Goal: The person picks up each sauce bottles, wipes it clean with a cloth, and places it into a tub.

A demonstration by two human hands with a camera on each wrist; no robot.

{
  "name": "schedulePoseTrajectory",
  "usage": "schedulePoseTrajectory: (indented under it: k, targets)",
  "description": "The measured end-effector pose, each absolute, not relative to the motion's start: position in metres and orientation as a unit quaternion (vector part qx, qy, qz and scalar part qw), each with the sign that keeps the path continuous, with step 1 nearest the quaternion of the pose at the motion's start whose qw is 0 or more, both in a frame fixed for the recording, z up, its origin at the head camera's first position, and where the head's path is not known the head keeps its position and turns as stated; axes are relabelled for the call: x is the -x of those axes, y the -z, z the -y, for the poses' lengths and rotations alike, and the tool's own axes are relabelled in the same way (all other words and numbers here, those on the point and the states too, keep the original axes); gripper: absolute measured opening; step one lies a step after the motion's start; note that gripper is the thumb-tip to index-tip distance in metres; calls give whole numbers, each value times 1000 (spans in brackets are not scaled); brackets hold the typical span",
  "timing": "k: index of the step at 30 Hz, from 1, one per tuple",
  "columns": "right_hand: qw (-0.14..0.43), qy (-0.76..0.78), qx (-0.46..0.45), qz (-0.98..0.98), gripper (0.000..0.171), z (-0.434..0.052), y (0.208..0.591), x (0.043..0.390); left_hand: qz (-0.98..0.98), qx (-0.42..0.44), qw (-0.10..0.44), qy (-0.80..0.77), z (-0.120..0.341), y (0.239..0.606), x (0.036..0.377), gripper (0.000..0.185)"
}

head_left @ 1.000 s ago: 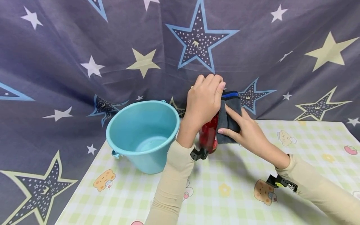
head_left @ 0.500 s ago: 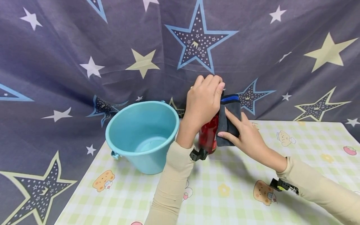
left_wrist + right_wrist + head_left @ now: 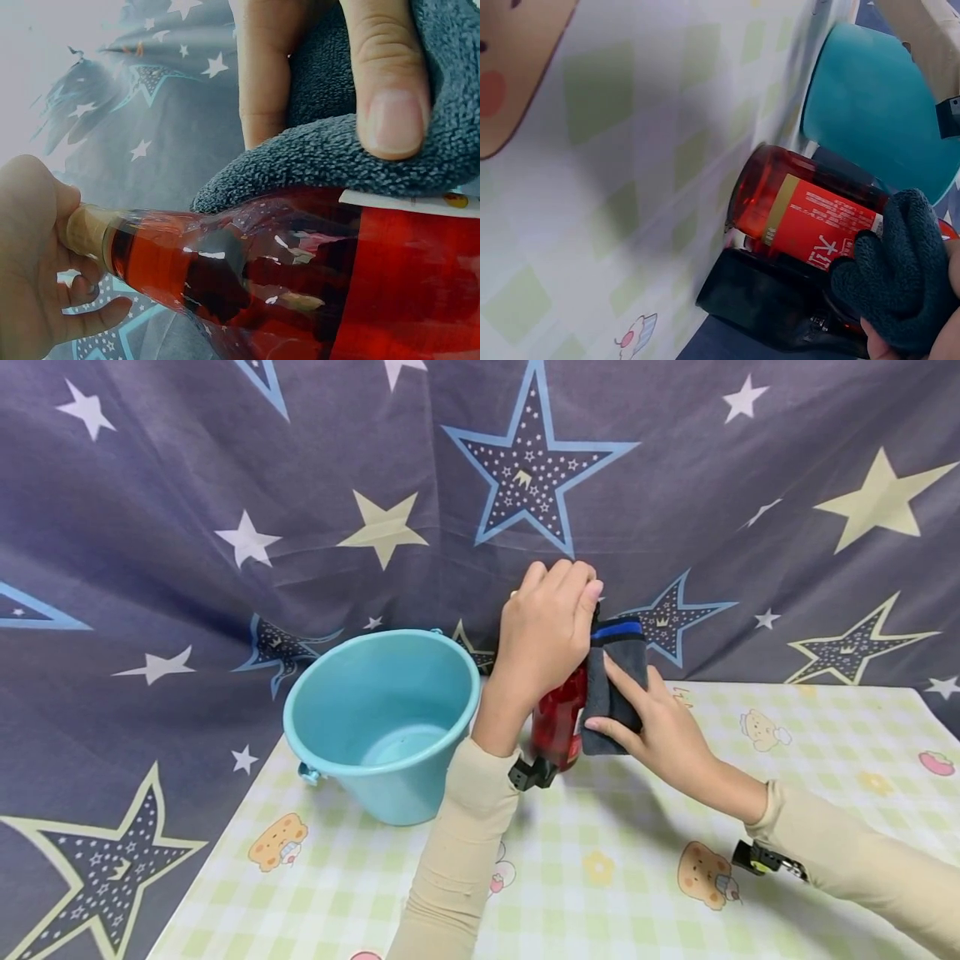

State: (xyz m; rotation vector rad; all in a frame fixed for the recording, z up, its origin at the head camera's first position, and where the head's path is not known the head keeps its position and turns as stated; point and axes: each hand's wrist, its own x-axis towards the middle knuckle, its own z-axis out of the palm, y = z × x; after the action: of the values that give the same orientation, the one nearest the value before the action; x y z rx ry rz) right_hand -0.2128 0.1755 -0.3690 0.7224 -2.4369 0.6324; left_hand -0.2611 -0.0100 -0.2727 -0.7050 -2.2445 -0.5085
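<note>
A glass bottle of red liquid [image 3: 557,722] with a red label stands on the table. My left hand [image 3: 542,627] grips its top; the left wrist view has the fingers around the pale cap [image 3: 88,231]. In my right hand [image 3: 670,731] is a folded dark grey towel [image 3: 618,689] with a blue stripe, pinched between thumb and fingers. The towel lies against the bottle's right side, over the shoulder and the upper edge of the label [image 3: 825,217]. Behind my left hand, the bottle's neck is hidden in the head view.
A light blue bucket [image 3: 401,793] stands left of the bottle, close to my left forearm. A dark, glossy bottle-like object [image 3: 769,300] is beside the red bottle in the right wrist view. The star-patterned curtain [image 3: 675,460] hangs behind the checked tablecloth [image 3: 585,902].
My right hand has slid the towel a little way down along the bottle's side. My left hand keeps its grip on the bottle's top; the bucket has not moved.
</note>
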Motion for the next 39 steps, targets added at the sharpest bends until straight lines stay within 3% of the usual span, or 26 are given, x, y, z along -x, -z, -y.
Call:
schedulePoseTrajectory:
  k: [26,39]
  targets:
    - [237,-244,-261,903,83,-179,379,214,869,272,371,184,10,273,262,33]
    - [176,-239,-251,921,79,-181,380,213,869,272,370,186,10,273,262,32]
